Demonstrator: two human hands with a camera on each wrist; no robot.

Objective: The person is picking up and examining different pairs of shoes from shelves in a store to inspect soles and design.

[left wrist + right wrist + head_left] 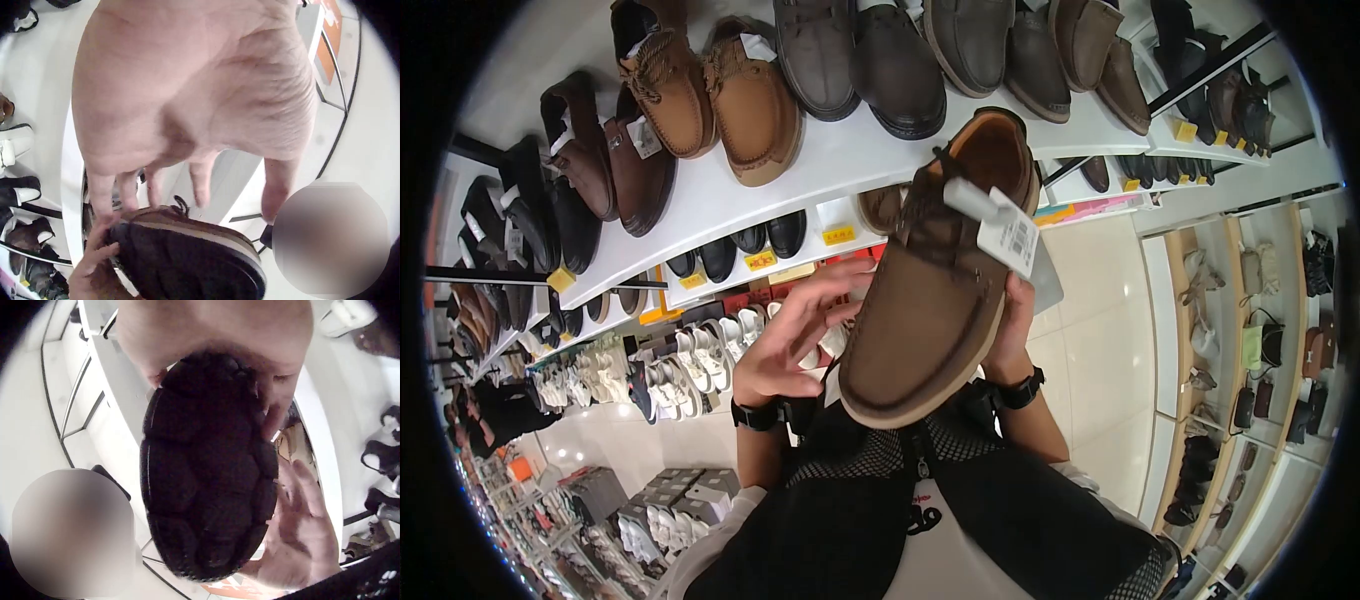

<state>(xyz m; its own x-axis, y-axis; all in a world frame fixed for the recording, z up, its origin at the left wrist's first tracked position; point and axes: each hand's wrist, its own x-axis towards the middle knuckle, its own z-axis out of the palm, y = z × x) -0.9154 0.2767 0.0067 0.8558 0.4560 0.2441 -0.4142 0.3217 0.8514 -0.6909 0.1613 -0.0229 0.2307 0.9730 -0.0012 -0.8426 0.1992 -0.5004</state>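
Observation:
A brown lace-up shoe (920, 325) with a pale sole edge is held up in front of the chest, toe toward the body. My right hand (1010, 325) grips it from the side and underneath. In the right wrist view its dark, segmented outsole (209, 469) faces the camera, with fingers wrapping both edges. A white price tag (1008, 235) with a barcode hangs by the shoe's opening. Beside the shoe, my left hand (795, 335) holds nothing; in the left wrist view its palm (194, 94) faces the camera, fingers spread toward the shoe.
A white shelf (700, 215) bearing several brown and black shoes curves across just beyond the shoe. Lower shelves carry more shoes and yellow price labels (838, 236). Bag shelves (1230, 400) stand at right; white sneakers (690, 360) and stacked boxes are at left.

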